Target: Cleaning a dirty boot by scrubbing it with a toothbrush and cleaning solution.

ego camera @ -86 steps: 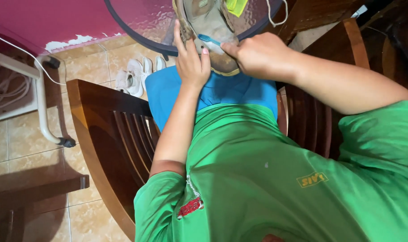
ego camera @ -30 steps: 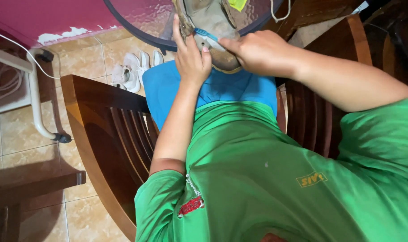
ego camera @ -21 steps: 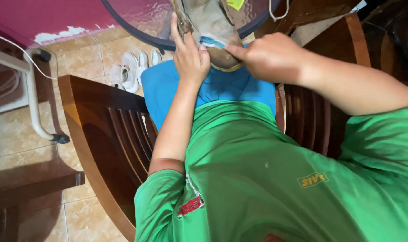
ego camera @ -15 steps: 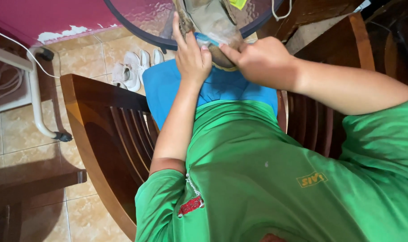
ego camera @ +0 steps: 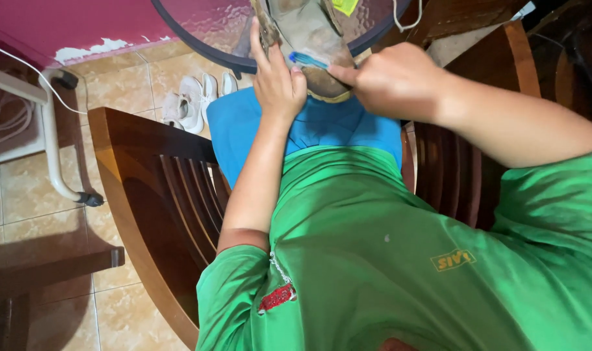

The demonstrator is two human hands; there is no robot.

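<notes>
Near: dark wooden slatted chair (ego camera: 156,188). Beyond it, the left hand (ego camera: 277,81) steadies a worn tan shoe (ego camera: 312,45) at the edge of a round glass table (ego camera: 205,29). The right hand (ego camera: 390,81) pinches a small blue brush (ego camera: 307,60) against the shoe. White sneakers (ego camera: 192,104) lie left of the shoe.

Even indoor light, soft shadows, sharp focus, wide-angle edge distortion.
</notes>
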